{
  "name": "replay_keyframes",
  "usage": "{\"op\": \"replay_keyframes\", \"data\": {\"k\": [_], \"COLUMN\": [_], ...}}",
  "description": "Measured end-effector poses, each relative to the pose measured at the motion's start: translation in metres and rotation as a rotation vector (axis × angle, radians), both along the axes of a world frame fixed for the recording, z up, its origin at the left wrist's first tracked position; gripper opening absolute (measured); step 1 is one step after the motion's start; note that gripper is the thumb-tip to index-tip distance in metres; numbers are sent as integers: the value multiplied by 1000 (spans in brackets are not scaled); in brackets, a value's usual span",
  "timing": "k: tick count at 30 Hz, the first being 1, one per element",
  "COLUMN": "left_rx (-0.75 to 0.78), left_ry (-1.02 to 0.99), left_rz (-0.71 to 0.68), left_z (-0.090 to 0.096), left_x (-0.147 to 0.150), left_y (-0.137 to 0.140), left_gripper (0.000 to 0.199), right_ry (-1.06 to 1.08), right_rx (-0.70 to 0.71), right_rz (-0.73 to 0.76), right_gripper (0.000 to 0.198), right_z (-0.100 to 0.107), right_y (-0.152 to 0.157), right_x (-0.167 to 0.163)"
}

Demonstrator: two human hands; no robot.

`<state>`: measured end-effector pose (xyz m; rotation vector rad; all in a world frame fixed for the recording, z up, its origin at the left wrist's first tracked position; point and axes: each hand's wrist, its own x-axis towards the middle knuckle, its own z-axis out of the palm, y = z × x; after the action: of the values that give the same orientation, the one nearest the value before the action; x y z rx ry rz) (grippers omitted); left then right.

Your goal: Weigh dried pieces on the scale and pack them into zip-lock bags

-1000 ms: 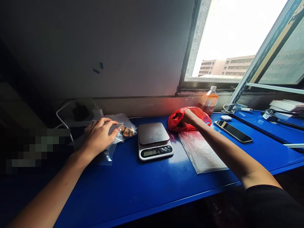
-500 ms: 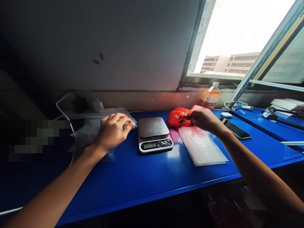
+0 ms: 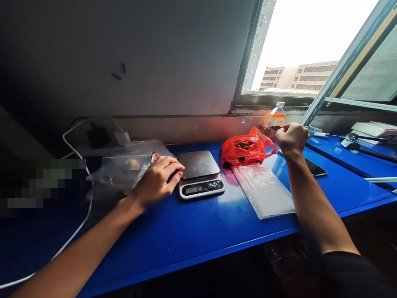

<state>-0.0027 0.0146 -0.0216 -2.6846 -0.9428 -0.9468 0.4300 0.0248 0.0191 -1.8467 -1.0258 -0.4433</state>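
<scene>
My left hand (image 3: 160,178) hovers just left of the digital kitchen scale (image 3: 201,176), its fingers loosely stretched and the thumb apart, holding nothing visible. Behind it lies a clear plastic bag (image 3: 110,169) with a round pale item (image 3: 132,164) inside. My right hand (image 3: 292,138) is raised in front of the bottle, pinching a small dark brown piece (image 3: 276,128) whose kind I cannot make out. To its left sits an open red plastic bag (image 3: 240,152) with reddish-brown dried pieces (image 3: 243,144) in it. Flat clear plastic bags (image 3: 263,192) lie in front of the red bag.
An orange drink bottle (image 3: 274,116) stands by the wall under the window. A phone (image 3: 315,167) lies right of my right forearm. A white charger (image 3: 122,137) with its cable is at the back left. Metal frame bars (image 3: 359,103) cross the right side of the blue table (image 3: 186,236).
My right hand has moved from the red bag up and to the right with a dark piece. The red bag sits more open. My left hand's fingers have loosened and let go of a small item.
</scene>
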Motion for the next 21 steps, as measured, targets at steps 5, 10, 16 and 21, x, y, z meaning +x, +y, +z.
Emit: {"op": "replay_keyframes", "data": {"k": [5, 10, 16, 21], "left_rx": [-20, -93, -106, 13], "left_ry": [-49, -178, -304, -193], "left_rz": [-43, -19, 42, 42], "left_z": [3, 2, 1, 0], "left_x": [4, 23, 44, 44], "left_y": [-10, -11, 1, 1], "left_gripper": [17, 47, 11, 11], "right_ry": [-192, -450, -335, -338], "right_rx": [213, 69, -64, -218], "right_rz": [49, 915, 951, 906], "right_gripper": [17, 20, 12, 14], "right_z": [15, -20, -43, -37], "right_y": [-23, -25, -14, -19], "right_x": [-48, -164, -217, -209]}}
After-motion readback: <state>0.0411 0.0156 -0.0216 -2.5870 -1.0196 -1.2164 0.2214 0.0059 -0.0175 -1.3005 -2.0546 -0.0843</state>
